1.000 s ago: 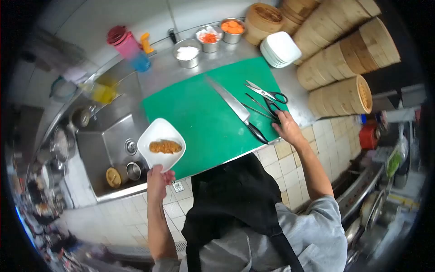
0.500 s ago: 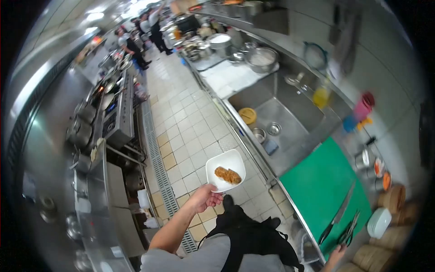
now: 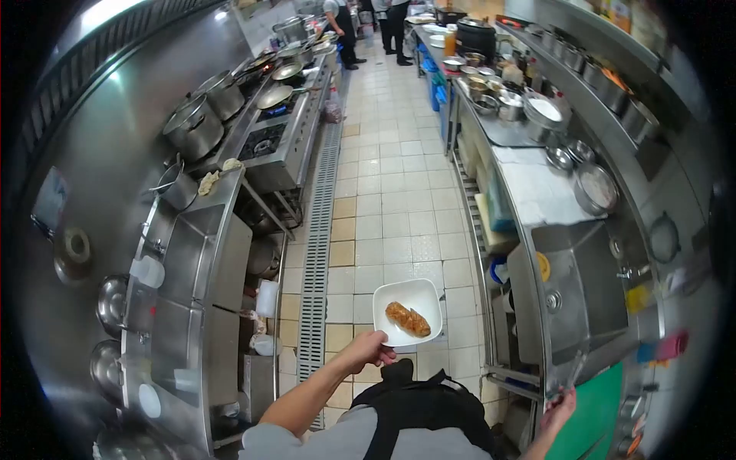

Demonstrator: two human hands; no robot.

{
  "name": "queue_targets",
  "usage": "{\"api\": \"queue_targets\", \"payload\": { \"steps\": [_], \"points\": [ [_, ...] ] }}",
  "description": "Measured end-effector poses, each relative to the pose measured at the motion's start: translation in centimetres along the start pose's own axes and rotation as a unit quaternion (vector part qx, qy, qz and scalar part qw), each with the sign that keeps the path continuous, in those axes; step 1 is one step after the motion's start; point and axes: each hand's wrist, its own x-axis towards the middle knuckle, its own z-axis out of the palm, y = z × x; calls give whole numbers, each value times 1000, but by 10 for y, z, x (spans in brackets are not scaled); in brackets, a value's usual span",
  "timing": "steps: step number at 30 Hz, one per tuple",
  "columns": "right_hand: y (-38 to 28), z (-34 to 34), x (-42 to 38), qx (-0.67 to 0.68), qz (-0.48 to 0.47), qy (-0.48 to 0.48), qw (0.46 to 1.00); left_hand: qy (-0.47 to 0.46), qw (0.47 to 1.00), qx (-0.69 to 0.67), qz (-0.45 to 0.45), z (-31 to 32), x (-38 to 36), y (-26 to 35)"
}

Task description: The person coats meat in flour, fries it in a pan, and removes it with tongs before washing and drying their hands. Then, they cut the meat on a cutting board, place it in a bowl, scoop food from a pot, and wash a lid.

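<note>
My left hand [image 3: 368, 351] grips the near left edge of a white square bowl [image 3: 387, 328], held out over the tiled floor. A browned, glazed piece of food [image 3: 409, 320] lies in the bowl. My right hand [image 3: 560, 410] is closed beside the green cutting board [image 3: 602, 399]. From it a blurred pair of metal scissors [image 3: 577, 368] points up toward the sink; the handles are mostly hidden by the fingers. A part of a knife blade [image 3: 592, 448] shows on the board near the bottom edge.
At right is a steel sink [image 3: 586, 299], with a counter of bowls and pots [image 3: 543, 115] behind it. Another sink [image 3: 188, 253] and a stove with pots [image 3: 264, 142] line the left. A floor drain grate [image 3: 316, 261] runs along the aisle. People [image 3: 345, 31] stand at the far end.
My view has swung right, and things appear straighter along the aisle. My right hand has lifted the scissors off the green board. The bowl stays in my left hand.
</note>
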Motion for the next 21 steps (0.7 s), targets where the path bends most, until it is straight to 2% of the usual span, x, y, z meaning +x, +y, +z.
{"api": "queue_targets", "payload": {
  "steps": [3, 5, 9, 11, 13, 15, 19, 21],
  "points": [
    [10, 85, 2, -63, 12, -128, 990, 23, 999, -35, -6, -33, 14, 27],
    [38, 109, 24, -125, -10, -172, 977, 37, 998, -47, -1, -53, 24, 46],
    [62, 186, 48, -199, 6, -201, 959, 55, 996, -63, 26, -93, 63, 95],
    [55, 249, 55, -190, -17, -210, 959, 76, 992, -91, 40, -109, 85, 121],
    [54, 308, 80, -237, -18, -285, 928, 91, 990, -102, 44, -127, 105, 149],
    [52, 379, 108, -246, -29, -305, 920, 127, 983, -126, 46, -140, 114, 178],
    [47, 557, 157, -277, -79, -426, 857, 188, 966, -171, 53, -170, 130, 212],
    [52, 663, 175, -366, -169, -519, 754, 220, 953, -198, 60, -186, 136, 225]
  ]
}}
